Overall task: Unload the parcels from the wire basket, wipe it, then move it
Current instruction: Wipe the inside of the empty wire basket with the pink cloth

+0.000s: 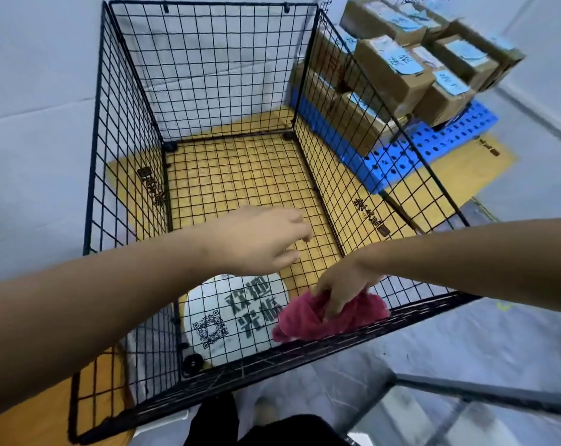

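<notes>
At wire basket (272, 353) front wall | right grip (341, 284) clutches cloth (306, 324) | left grip (256, 242) loose

I see a plain pale wall (31, 91) behind, grey marbled floor tiles (466, 342), a tan woven floor mat (462, 170), a blue perforated plastic pallet (433, 146) and a glass tabletop corner (466, 416).

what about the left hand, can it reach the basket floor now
Probably yes: the wire basket is open-topped, nothing stacked inside, and the left hand hovers above its floor. The right hand grips the red cloth at the near rim, aside.
</notes>
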